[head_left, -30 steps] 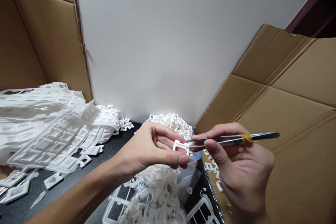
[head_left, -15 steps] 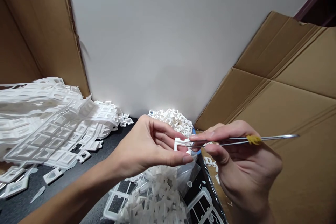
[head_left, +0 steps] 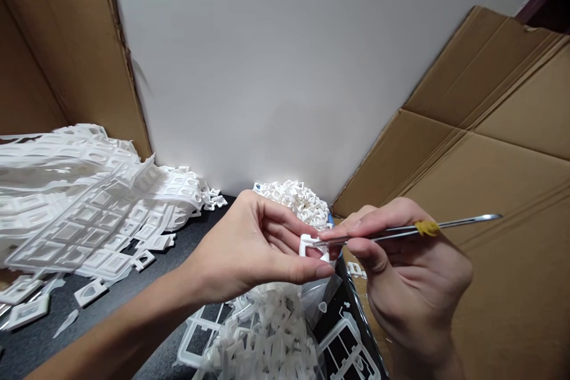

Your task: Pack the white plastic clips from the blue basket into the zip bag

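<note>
Between the thumb and fingers of my left hand [head_left: 262, 243] is a small white plastic frame [head_left: 306, 244] with an opening in its middle. My right hand [head_left: 409, 273] grips metal tweezers [head_left: 392, 234], which have a yellow band [head_left: 427, 228] wound round them. The tweezer tips reach to the frame's edge at its opening; whether they pinch any material there I cannot tell. Right-hand fingertips are close beside the frame's right side, partly hiding it.
Sheets of white moulded frames [head_left: 89, 214] are heaped at the left. Loose white pieces [head_left: 294, 196] form a pile behind my hands. A clear bag of white scraps [head_left: 267, 332] lies below. Cardboard panels [head_left: 503, 190] stand left and right before a pale wall [head_left: 285, 71].
The tweezers' two arms are pressed closer together. Their tips have moved slightly left relative to the white frame, which has turned a little and shows more of its opening.
</note>
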`<state>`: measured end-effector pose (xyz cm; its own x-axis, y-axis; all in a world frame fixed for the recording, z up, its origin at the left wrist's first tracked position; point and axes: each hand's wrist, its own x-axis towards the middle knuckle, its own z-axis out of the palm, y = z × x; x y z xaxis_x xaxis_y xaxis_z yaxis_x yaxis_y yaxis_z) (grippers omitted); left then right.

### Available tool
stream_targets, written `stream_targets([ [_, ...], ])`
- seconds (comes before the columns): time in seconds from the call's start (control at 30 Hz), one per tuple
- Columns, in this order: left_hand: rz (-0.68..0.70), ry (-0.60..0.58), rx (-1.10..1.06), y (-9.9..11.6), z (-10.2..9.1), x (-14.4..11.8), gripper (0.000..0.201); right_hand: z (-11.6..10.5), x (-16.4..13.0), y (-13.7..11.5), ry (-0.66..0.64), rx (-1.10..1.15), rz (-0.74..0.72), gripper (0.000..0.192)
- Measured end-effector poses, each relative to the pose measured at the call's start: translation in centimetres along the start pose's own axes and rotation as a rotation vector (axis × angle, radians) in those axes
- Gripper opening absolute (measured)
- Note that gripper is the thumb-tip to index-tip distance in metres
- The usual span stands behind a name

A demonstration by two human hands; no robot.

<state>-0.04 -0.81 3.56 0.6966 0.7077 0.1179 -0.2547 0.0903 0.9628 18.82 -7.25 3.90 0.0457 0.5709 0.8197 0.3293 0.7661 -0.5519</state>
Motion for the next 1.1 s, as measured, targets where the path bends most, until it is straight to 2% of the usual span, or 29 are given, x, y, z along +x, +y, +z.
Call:
stream_targets([
  [0.7, 0.030, -0.011, -0.013, 0.06, 0.15, -0.07, 0.038, 0.05, 0.01, 0.00, -0.001, -0.023, 0.019, 0.010],
  [0.97, 0.064, 0.023, 0.046, 0.01, 0.08, -0.03, 0.035, 0.34, -0.28, 0.29, -0.009, -0.029, 0.002, 0.016],
  [1.1, 0.039, 0.043, 0.039, 0.19, 0.13, -0.03, 0.034, 0.65, -0.55, 0.49, -0.005, -0.021, -0.037, 0.017],
])
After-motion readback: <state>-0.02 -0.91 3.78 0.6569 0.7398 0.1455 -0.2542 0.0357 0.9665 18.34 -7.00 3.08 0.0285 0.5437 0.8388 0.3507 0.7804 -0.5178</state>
